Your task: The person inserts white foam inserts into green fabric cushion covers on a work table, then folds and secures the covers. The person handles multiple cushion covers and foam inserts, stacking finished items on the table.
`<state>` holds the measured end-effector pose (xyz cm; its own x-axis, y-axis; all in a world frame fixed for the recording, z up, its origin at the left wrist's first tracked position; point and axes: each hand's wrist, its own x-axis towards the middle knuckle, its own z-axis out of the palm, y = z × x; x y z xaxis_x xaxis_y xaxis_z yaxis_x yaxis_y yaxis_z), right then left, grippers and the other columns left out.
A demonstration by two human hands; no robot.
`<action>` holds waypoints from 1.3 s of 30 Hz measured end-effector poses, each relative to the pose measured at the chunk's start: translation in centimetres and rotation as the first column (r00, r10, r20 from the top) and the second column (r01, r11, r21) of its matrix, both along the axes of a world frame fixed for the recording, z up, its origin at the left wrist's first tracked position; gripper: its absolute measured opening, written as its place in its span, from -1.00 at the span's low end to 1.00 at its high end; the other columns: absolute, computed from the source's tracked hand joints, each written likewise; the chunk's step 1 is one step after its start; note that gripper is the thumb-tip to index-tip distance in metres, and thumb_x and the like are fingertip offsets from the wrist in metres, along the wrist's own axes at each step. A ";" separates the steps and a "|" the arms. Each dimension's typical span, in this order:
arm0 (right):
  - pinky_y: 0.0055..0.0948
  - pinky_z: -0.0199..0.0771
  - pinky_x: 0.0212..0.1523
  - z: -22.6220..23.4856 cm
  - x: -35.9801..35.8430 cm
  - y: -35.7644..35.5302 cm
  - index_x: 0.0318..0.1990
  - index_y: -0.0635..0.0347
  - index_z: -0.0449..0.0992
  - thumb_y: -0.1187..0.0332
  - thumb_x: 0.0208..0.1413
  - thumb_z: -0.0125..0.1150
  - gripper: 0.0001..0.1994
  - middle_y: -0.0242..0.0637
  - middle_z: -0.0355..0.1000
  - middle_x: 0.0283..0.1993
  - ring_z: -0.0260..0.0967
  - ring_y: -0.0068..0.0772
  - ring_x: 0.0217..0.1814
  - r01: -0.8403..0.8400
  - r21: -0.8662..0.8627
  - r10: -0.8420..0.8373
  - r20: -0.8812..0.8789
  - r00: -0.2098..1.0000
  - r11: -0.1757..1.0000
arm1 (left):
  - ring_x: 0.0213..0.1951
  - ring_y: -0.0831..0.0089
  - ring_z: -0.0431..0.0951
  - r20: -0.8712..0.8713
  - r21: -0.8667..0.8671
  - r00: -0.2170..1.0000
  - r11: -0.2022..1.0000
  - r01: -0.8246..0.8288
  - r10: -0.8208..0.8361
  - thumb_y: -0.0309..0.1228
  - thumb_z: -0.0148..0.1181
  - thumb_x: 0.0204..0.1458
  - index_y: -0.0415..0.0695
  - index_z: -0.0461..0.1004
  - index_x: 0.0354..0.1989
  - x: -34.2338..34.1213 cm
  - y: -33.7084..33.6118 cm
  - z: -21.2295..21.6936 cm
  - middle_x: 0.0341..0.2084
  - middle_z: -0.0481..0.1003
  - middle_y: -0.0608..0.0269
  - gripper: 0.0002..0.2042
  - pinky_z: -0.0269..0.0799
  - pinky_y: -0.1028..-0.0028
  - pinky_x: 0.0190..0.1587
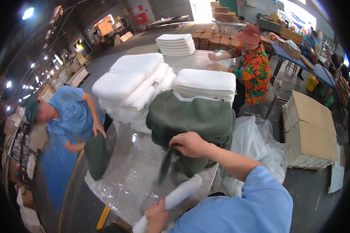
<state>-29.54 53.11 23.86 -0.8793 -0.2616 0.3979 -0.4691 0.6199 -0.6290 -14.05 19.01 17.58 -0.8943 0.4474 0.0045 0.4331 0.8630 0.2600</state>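
Wide workshop floor [311, 202] spreads out grey on all sides, and my plastic-covered table [132, 167] takes up the middle. Near right, a tall stack of brown cardboard [311, 136] stands beside it; a long blue table [299, 62] runs along the far right. White padding sits in stacks on my table: the large left stack [130, 77], the right stack [204, 81] and the far stack [175, 44]. To the left, a co-worker in blue [72, 110] grips a green pad [95, 157] with both hands; at the far right, a co-worker in a red hat [256, 73] reaches over the tabletop.

Right in front of me, a pile of dark green covers [190, 116] lies folded over just before the right stack. Clear plastic wrapping [266, 136] bunches around white material to the right of the table. Far right, a yellow bucket [311, 82] stands on the floor; I can't tell what is in it.

Near me, a white roll [182, 191] slants over the table's near edge, its long axis running from near left to far right, its rounded end pointing toward the pile. A loose green piece [166, 167] hangs lengthwise, its lower end toward me. My right hand [190, 144] pinches its top; my left hand [156, 214] curls around the roll.
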 end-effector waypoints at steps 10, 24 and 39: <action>0.00 0.59 0.00 1.8 -2.5 3.3 -0.03 0.12 0.67 0.29 0.20 0.28 -0.76 -0.01 0.65 -0.13 0.60 0.18 -0.03 0.326 0.027 -0.325 0.193 0.926 0.945 | -0.09 0.09 0.60 0.070 -0.072 0.997 0.997 -0.014 0.019 -0.37 0.43 -0.11 -0.02 0.54 -0.01 1.5 1.0 0.5 -0.20 0.61 0.20 -0.58 0.56 0.05 -0.13; 0.05 0.58 0.06 -0.6 -2.3 6.7 0.00 0.01 0.69 0.25 0.17 0.22 -0.72 -0.03 0.66 -0.11 0.59 0.14 0.01 0.407 0.211 -0.451 0.243 0.859 0.889 | -0.12 0.05 0.62 0.090 -0.035 0.996 0.999 -0.004 0.007 -0.27 0.50 -0.14 -0.02 0.53 0.01 2.7 1.8 -1.0 -0.17 0.63 0.15 -0.52 0.53 0.05 -0.08; -0.04 0.52 -0.38 7.3 5.5 -11.3 -0.06 -0.05 0.59 0.35 0.08 0.35 -0.76 -0.23 0.53 -0.49 0.56 0.04 -0.40 -0.337 -0.043 0.329 -0.130 0.935 0.941 | 0.21 0.04 0.49 0.195 0.774 0.973 0.591 -0.228 0.120 -0.48 0.43 0.07 -0.25 0.01 0.52 -3.2 2.4 1.3 0.22 0.44 -0.16 -0.12 0.35 0.21 0.32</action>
<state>-24.04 41.77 31.21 -0.6913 -0.5015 0.5202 -0.7156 0.3758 -0.5888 -17.27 21.42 18.89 -0.9727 0.1531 0.1742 0.2186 0.3542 0.9093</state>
